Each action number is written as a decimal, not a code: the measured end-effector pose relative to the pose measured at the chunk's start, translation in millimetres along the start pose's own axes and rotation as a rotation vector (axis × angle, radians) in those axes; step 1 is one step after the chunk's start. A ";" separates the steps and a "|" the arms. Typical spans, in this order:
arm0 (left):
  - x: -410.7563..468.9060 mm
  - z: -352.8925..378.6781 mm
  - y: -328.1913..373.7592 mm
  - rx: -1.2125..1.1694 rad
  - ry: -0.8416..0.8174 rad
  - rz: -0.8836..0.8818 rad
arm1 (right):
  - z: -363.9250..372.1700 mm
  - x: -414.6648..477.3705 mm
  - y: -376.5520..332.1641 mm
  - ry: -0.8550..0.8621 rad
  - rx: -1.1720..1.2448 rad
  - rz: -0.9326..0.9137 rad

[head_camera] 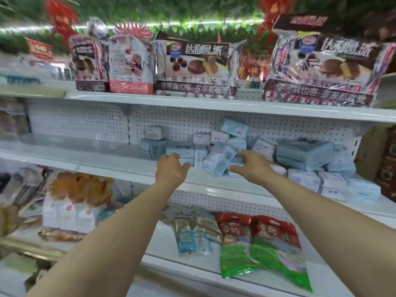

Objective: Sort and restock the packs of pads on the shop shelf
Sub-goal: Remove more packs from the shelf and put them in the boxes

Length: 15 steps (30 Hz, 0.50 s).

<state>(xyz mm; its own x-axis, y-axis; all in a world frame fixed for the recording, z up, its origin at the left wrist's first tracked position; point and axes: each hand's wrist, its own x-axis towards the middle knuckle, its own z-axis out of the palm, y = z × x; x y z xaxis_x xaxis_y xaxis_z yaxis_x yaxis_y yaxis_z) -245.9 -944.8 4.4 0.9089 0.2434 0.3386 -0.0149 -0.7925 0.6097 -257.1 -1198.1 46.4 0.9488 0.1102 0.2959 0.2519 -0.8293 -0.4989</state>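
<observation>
Pale blue and white packs of pads (233, 142) lie in a loose jumble on the middle shelf (111, 166), from its centre to the right end. One tilted pale blue pack (218, 160) leans at the front of the heap. My left hand (170, 168) hovers just left of that pack, fingers relaxed, holding nothing. My right hand (251, 162) reaches in from the right, fingers spread, its tips near or touching the tilted pack. A bulky blue bundle of packs (304, 153) sits further right, with flat white packs (334, 183) in front of it.
The middle shelf's left half is bare. Cake boxes (195, 67) and snack bags (130, 65) stand on the top shelf. Green and red bags (263, 245), teal sachets (188, 234) and white bags (70, 213) lie on the lower shelf. A brown box (383, 161) stands at the right.
</observation>
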 end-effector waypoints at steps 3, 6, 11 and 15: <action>33.6 -3.5 -32.3 0.011 -0.018 -0.036 | 25.7 27.5 -19.5 -0.002 0.130 0.072; 70.4 -6.4 -65.2 0.011 -0.033 -0.065 | 55.3 56.9 -38.2 -0.021 0.193 0.136; 131.1 -13.3 -116.7 -0.001 -0.046 -0.099 | 103.9 110.8 -64.6 -0.002 0.285 0.217; 178.4 -18.7 -155.3 -0.008 -0.065 -0.094 | 144.3 154.4 -88.9 0.002 0.372 0.269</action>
<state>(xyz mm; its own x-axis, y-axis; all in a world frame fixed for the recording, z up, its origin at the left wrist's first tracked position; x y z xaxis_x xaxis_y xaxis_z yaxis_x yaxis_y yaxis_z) -89.2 -767.9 -16.5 0.9318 0.2790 0.2323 0.0685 -0.7634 0.6423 -105.5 -1028.3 18.9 0.9896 -0.0835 0.1168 0.0478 -0.5753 -0.8166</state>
